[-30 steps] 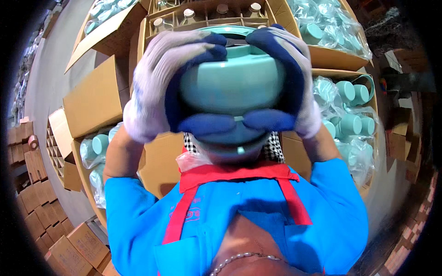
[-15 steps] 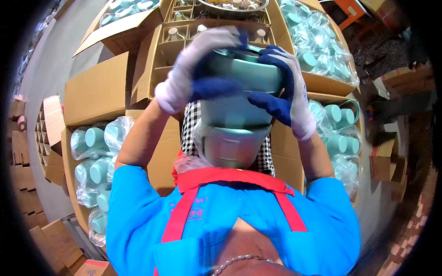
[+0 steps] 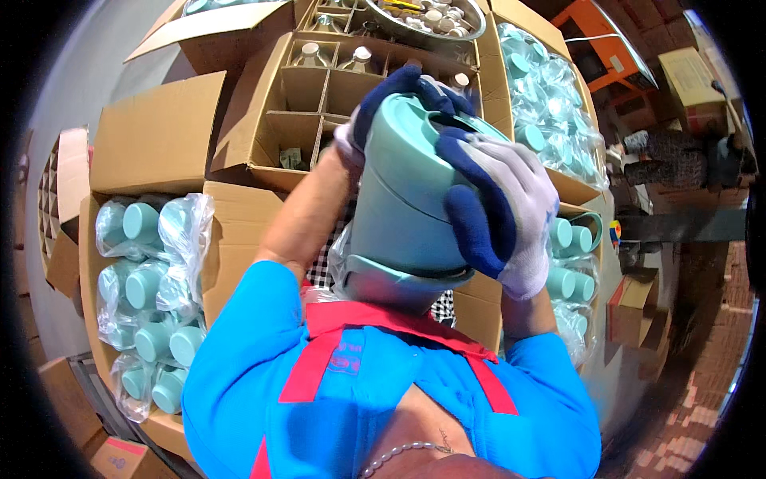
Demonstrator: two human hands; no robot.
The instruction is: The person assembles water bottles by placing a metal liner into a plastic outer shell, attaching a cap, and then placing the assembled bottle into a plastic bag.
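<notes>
A tall teal plastic thermos jug (image 3: 407, 207) stands close in front of my chest, tilted, with its top towards the far side. Wrapped over the far left of its rim is my left hand (image 3: 383, 108), in a white and blue glove; some fingers are hidden behind the top. My right hand (image 3: 511, 199), gloved alike, is bent round the right side of the top, thumb lower on the body. Between the hands a dark opening shows in the top. Below the body sits another curved teal piece (image 3: 399, 283), with clear plastic film beside it.
A divided carton (image 3: 263, 144) ahead holds several white-capped glass bottles (image 3: 311, 56). A metal bowl (image 3: 479, 24) of small caps sits on it. Cartons of bagged teal cups (image 3: 144, 287) flank me, more bagged cups (image 3: 550, 88) lying far right. An orange machine (image 3: 606, 48) stands beyond.
My left hand has moved from the jug's left side to the far rim of its top. My right hand has come nearer and lower. The view has shifted and the jug looks sharper.
</notes>
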